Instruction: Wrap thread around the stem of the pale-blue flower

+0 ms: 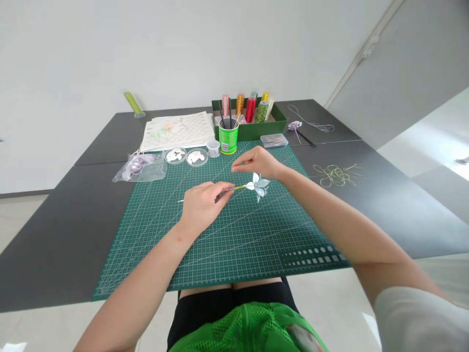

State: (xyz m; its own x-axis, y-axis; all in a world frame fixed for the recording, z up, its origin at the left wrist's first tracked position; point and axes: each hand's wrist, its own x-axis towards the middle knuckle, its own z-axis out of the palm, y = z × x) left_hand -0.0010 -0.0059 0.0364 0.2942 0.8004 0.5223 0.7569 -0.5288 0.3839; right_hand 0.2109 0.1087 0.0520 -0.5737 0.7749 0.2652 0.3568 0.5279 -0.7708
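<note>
A pale blue-white flower (258, 185) with a thin green-wrapped stem lies horizontally above the green cutting mat (220, 244). Its stem is pinched between the thumb and fingers of my left hand (202, 202), and a thin pale end sticks out on the left side of that hand. My right hand (257, 162) is just above and behind the flower, apart from it, with thumb and fingertips pressed together. Whatever the right fingertips hold, if anything, is too small to make out.
Behind the mat are a green cup (228, 139) of tools, two dishes of white pieces (197, 157), a box of thread spools (252, 131) and patterned sheets (178, 131). A plastic bag (141, 167) lies left; tangled green cord (335, 175) lies right.
</note>
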